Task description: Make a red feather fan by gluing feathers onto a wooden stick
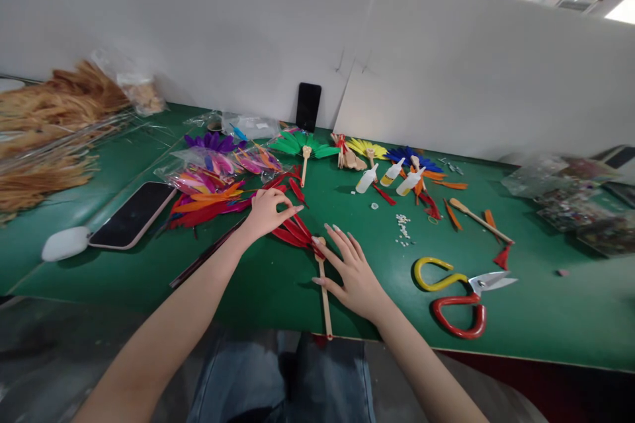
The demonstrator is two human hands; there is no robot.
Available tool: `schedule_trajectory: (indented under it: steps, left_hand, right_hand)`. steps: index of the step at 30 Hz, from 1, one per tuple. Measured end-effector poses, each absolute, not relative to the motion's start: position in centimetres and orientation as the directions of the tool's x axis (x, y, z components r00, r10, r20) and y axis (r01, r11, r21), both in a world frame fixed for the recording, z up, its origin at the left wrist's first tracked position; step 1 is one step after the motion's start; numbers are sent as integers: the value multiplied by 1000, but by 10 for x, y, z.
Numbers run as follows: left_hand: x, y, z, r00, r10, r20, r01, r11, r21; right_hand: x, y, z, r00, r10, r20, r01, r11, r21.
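Left hand (268,213) pinches narrowly above red feathers (292,232), any hold unclear; right hand (354,274), spread wide, lies over the wooden fan handle (325,301).

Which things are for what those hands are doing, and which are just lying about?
Likely for the job:
red feathers
wooden handle at the right hand
squeeze bottles, perhaps
scissors, perhaps

Probably just lying about:
phone lying flat
phone propped against the white board
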State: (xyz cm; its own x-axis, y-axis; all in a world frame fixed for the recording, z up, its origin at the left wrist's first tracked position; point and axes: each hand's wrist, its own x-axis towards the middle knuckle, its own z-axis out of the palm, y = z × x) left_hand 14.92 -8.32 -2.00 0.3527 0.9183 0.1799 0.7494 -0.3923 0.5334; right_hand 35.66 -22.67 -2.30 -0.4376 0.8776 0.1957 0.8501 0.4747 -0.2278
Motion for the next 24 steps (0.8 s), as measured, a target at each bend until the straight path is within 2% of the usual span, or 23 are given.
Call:
schedule_trajectory:
  steps: [16, 24]
  left_hand:
    - [149, -84, -17, 416, 908, 56, 730, -370, 575]
    - [148, -82, -20, 457, 886, 76, 686, -405, 605]
  right_hand:
    - [357, -226, -25, -440, 865, 239, 831, 494, -256]
    - [357, -226, -25, -443, 868, 225, 829, 492, -266]
